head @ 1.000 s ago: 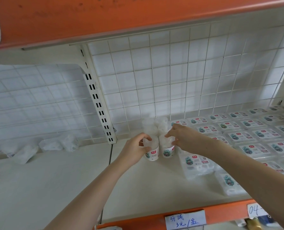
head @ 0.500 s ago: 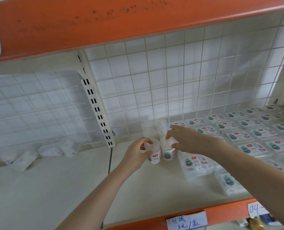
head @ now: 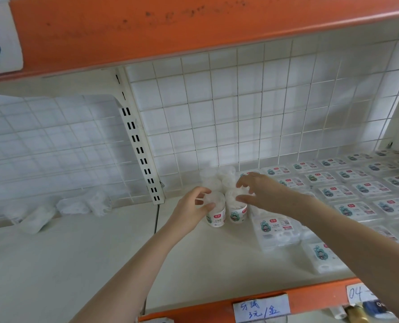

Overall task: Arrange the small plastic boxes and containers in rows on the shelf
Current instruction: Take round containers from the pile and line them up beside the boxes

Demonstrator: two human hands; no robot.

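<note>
Two small round white containers stand side by side on the white shelf [head: 217,264], in front of several more round ones [head: 217,176] at the wire back. My left hand [head: 191,208] grips the left container [head: 217,217], with thumb and forefinger curled round its top. My right hand [head: 261,194] hovers over the right container [head: 237,213] with spread, loosely curved fingers; its thumb touches the lid's rim. Flat clear plastic boxes [head: 343,192] with printed labels lie in rows to the right. Two more flat boxes [head: 277,231] lie loose nearer the front.
A white wire grid [head: 240,113] backs the shelf, with a slotted upright [head: 140,150] left of the containers. Crumpled clear packets [head: 77,206] lie at the back left. An orange shelf edge [head: 310,297] carries handwritten price tags [head: 261,308]. Another orange shelf [head: 194,26] hangs overhead.
My right hand's fingers have spread apart over the right container, where they were closed on its top. My left hand stays around the left container. The camera has tilted slightly.
</note>
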